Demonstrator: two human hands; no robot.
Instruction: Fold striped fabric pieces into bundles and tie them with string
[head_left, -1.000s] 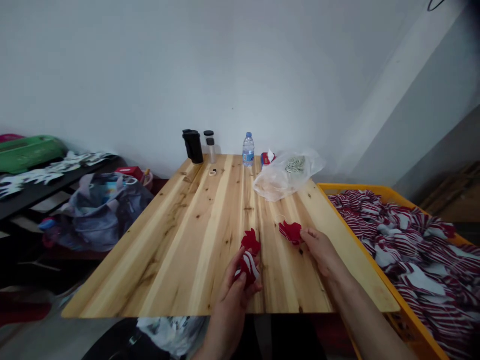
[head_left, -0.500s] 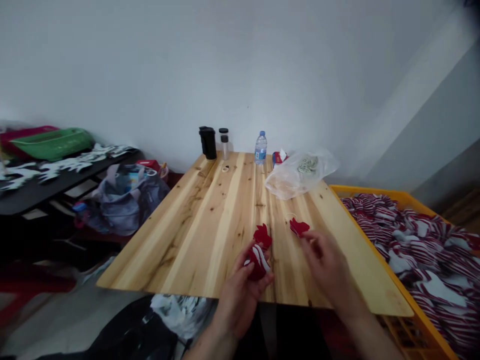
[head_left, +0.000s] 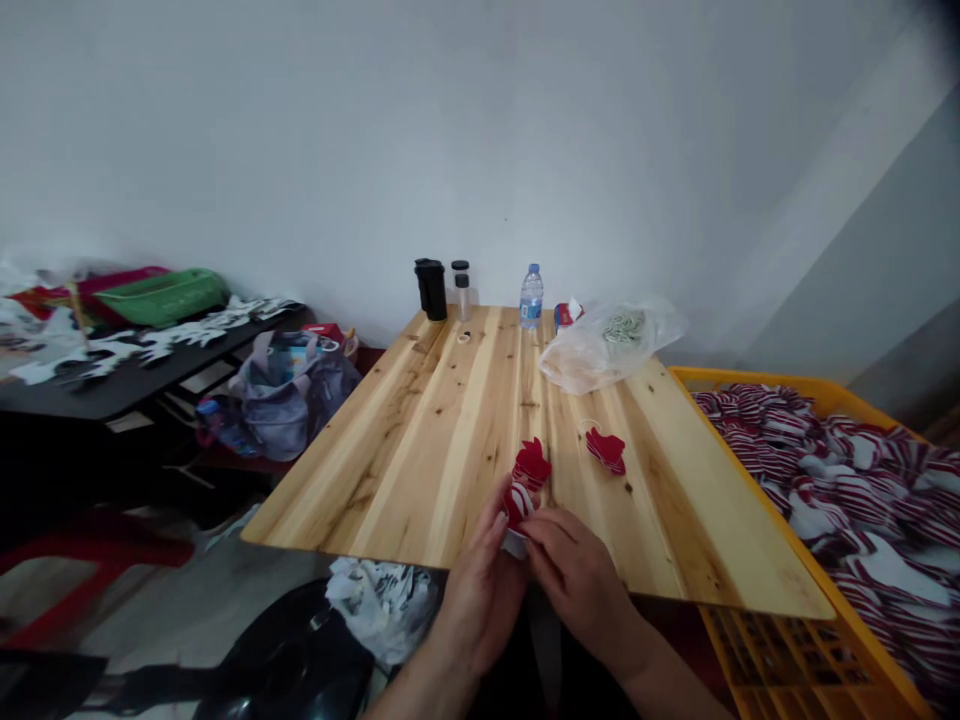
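Observation:
My left hand [head_left: 486, 580] is wrapped round a small bundle of red and white felt pieces [head_left: 519, 503] at the table's near edge. The fingers of my right hand [head_left: 581, 570] pinch at the lower right side of that bundle; their tips are partly hidden. Just beyond the bundle lies a red felt cut-out [head_left: 533, 463] with a jagged top. Farther right, a small stack of red felt cut-outs [head_left: 606, 450] rests on the wooden table [head_left: 405, 480], with a thin pale loop of string at its far side.
A clear plastic bag [head_left: 585, 355] holding pale string sits toward the back right, beside a tissue pack [head_left: 567, 316]. A water bottle [head_left: 532, 298] and a black tumbler [head_left: 430, 290] stand near the wall. On the right, a yellow crate [head_left: 750, 378] holds red-and-white striped pieces.
My right hand has left the red stack on the table and come left to the bundle in my left hand. The camera view has shifted slightly left.

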